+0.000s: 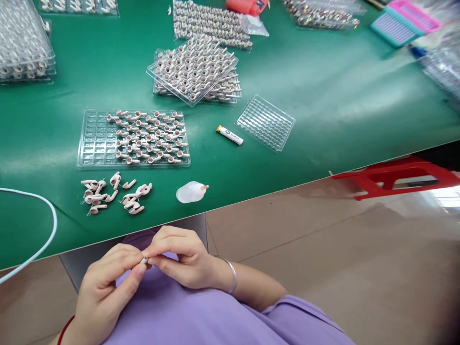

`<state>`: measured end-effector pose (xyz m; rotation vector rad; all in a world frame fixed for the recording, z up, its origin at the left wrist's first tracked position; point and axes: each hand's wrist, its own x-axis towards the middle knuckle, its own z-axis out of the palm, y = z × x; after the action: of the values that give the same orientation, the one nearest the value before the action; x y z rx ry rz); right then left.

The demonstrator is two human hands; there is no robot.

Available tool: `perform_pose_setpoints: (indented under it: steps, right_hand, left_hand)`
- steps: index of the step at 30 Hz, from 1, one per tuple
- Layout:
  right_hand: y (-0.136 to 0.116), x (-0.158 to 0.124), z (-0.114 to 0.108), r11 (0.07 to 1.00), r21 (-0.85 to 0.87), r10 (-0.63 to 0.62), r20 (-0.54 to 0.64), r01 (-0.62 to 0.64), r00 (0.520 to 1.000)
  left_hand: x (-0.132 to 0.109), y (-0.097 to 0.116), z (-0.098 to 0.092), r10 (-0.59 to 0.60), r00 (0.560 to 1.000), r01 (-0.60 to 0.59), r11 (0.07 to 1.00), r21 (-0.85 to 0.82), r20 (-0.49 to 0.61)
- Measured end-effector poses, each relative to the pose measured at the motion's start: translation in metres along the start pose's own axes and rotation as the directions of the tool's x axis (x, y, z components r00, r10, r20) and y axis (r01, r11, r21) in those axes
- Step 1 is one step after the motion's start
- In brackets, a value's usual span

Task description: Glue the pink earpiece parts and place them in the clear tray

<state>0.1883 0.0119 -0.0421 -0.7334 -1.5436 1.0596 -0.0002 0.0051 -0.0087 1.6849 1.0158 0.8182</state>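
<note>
My left hand (pixel 104 282) and my right hand (pixel 179 256) meet over my lap, below the table's edge. Both pinch one small pale part (pixel 144 261) between thumb and fingertips; most of it is hidden by the fingers. On the green table (pixel 323 96) above the hands lies a loose pile of several pink-beige earpiece-shaped parts (pixel 115 194). Beside it lies a small clear squeeze bottle (pixel 191 191) on its side. Behind the pile, a clear compartment tray (pixel 94 141) holds several of the same parts in its right portion.
Stacked full trays (pixel 196 69) sit mid-table, more trays at the far left (pixel 25 48) and top. An empty clear tray (pixel 266 122) and a small white tube (pixel 230 135) lie to the right. A white cable (pixel 43 244) loops at left. A red stool (pixel 395 175) stands right.
</note>
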Motion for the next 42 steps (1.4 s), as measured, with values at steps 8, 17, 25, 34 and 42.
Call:
perform_pose_setpoints:
  steps: [8, 17, 25, 34, 42]
  right_hand:
    - [0.001, 0.0, 0.0, 1.0, 0.007, 0.018, -0.006, -0.018, 1.0]
    - [0.004, -0.009, -0.015, 0.973, -0.186, -0.144, -0.043, 0.134, 0.989]
    - [0.029, -0.005, -0.046, 0.805, -0.553, -0.131, -0.52, -0.215, 0.844]
    - [0.031, -0.013, -0.038, 0.88, -0.407, 0.11, -0.323, -0.243, 0.94]
    - [0.018, 0.005, -0.019, 0.959, -0.262, 0.113, 0.013, -0.106, 0.993]
  left_hand:
    - [0.001, 0.0, -0.001, -0.007, 1.0, 0.007, 1.0, 0.019, -0.008]
    - [-0.001, -0.003, 0.0, -0.313, 0.948, 0.309, 0.948, -0.072, -0.05]
    - [-0.01, -0.029, -0.011, -0.667, 0.686, 0.562, 0.74, -0.369, -0.291]
    - [-0.006, -0.031, -0.015, -0.677, 0.636, 0.597, 0.735, -0.321, -0.37]
    - [0.001, -0.025, -0.009, -0.657, 0.618, 0.629, 0.743, -0.231, -0.43]
